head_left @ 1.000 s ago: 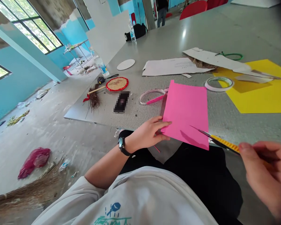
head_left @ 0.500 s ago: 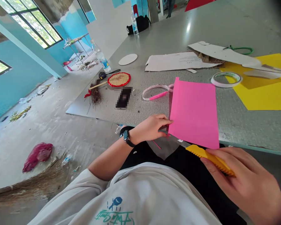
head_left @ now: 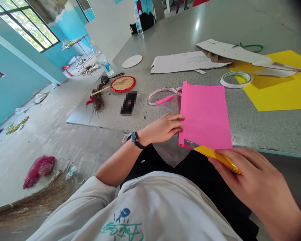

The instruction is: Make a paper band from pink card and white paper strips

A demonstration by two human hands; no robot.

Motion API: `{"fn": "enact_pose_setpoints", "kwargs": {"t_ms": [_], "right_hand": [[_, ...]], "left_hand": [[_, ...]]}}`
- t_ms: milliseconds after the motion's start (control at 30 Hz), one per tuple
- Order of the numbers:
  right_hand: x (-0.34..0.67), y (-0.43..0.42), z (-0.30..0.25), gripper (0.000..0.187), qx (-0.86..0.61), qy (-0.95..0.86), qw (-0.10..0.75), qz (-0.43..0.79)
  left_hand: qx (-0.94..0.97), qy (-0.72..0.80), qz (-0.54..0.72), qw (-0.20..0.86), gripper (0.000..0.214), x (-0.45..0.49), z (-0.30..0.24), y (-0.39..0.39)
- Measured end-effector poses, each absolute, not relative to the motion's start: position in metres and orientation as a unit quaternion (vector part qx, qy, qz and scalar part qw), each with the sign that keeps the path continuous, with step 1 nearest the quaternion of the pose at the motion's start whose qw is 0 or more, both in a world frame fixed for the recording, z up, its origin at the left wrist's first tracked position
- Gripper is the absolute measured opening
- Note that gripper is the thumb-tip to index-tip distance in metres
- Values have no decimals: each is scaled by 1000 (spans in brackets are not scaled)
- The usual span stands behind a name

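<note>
A folded pink paper sheet (head_left: 204, 113) lies at the near edge of the grey table (head_left: 266, 124). My left hand (head_left: 165, 127), with a black watch on the wrist, pinches the sheet's left edge, fingers closed on it. My right hand (head_left: 253, 180) is wrapped round a yellow utility knife (head_left: 215, 155). Its metal blade tip touches the sheet's near left corner, at the fold.
A pink-and-white strip loop (head_left: 163, 97), a tape roll (head_left: 236, 79), a yellow sheet (head_left: 278, 87), white cardboard pieces (head_left: 185, 62), a woven fan (head_left: 122, 83), a small brush (head_left: 97, 98) and a water bottle (head_left: 104, 63) lie on the table. On the floor at left lie a broom (head_left: 27, 201) and a red bag (head_left: 38, 169).
My right hand has brought the knife in from the right, under the sheet's near edge, so its blade now meets the near left corner. My left hand stays on the sheet's left edge.
</note>
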State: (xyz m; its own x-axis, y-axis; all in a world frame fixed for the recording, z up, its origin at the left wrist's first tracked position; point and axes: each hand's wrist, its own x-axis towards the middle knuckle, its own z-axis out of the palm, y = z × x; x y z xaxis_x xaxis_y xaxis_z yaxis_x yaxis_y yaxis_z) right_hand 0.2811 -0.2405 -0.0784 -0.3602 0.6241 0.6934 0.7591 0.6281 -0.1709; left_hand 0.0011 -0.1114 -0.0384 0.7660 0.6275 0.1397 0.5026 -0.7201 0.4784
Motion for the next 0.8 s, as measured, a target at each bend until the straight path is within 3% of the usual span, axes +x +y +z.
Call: {"fn": "enact_pose_setpoints", "kwargs": {"t_ms": [433, 667, 800], "right_hand": [[277, -222, -76, 25, -425, -839, 323, -102], [277, -216, -85, 23, -416, -853, 300, -91], [273, -213, -84, 24, -412, -854, 306, -82]], "left_hand": [[906, 352, 176, 157, 19, -2, -52, -106], [911, 362, 127, 153, 37, -8, -48, -111], [911, 363, 123, 149, 37, -8, -49, -113]]}}
